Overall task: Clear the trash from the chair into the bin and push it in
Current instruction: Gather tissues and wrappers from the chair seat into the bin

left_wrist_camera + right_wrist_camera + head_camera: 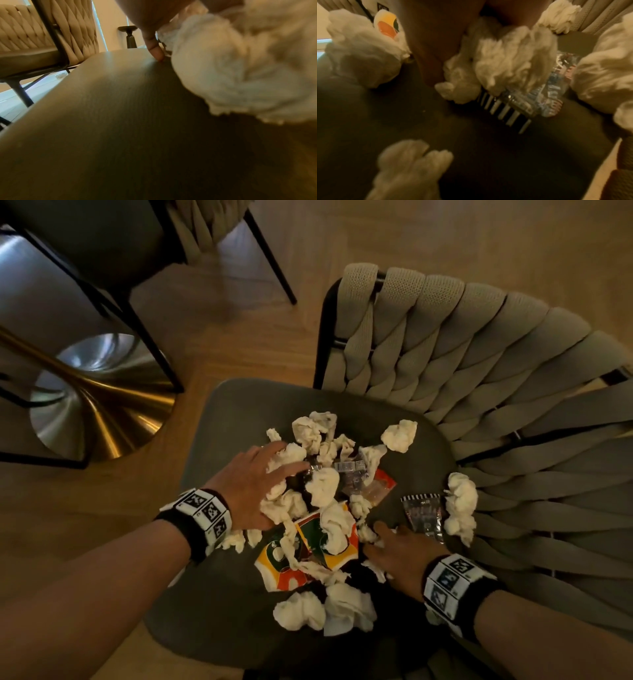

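Head view: my left hand [255,484] lies spread, fingers straight, on the crumpled white tissues [322,484] heaped with colourful snack wrappers [308,553] on the dark grey chair seat [219,628]; my right hand [404,553] rests open at the pile's other edge. I judge this the gathering step: next I scoop both inward. No bin shows.

Crumpled white tissues [322,486] and colourful snack wrappers [310,549] heaped mid-frame on dark grey chair seat [219,607], woven beige backrest [479,344] upper right
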The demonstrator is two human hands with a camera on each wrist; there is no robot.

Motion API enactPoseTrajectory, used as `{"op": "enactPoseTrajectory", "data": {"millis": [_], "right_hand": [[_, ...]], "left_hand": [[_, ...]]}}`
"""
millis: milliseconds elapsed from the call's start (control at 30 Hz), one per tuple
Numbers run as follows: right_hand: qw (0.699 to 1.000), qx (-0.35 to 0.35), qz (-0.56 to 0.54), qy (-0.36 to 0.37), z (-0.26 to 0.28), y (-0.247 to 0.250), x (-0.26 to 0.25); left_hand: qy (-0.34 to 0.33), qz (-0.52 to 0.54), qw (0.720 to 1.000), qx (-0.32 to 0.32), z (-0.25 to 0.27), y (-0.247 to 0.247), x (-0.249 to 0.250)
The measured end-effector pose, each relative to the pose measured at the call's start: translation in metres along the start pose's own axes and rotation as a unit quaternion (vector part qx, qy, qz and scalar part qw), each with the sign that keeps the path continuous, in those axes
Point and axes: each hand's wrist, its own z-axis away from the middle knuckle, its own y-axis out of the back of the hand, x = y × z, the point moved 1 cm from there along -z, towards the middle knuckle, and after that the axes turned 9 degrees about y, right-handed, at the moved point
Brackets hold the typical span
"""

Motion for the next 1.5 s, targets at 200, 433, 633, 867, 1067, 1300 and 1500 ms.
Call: {"op": "enactPoseTrajectory", "data": {"millis": [200,433,633,867,1067,1300,1500], "right_hand": [[1.0,-0.003,0.005,0.003,-0.002,-0.003,0.004],[1.0,0.022,-0.001,0.007,0.001,-0.001,0.005],[1.0,0.008,-0.01,-0.005,0.017,0.005,0.008],[0.996,0.051,-0.057,-0.043,0.068,0.031,0.0],[0.982,0.153,-0.089,-0.063,0.138,0.074,-0.033],[0.964,0.256,-0.068,-0.024,0.198,0.132,-0.11],[0.953,0.296,0.034,0.062,0.181,0.191,-0.223]], "left_hand": [[-0.095,-0.121,0.988,0.013,-0.008,0.014,0.029],[-0.124,-0.118,0.983,-0.073,-0.033,0.003,0.041],[-0.061,0.01,0.995,-0.084,-0.026,0.006,0.03],[0.003,0.124,0.992,-0.033,0.023,0.055,0.02],[0.009,0.266,0.959,0.095,0.103,0.119,0.012],[0.054,0.388,0.898,0.2,0.242,0.155,-0.024],[0.146,0.437,0.851,0.252,0.405,0.114,-0.104]]}}
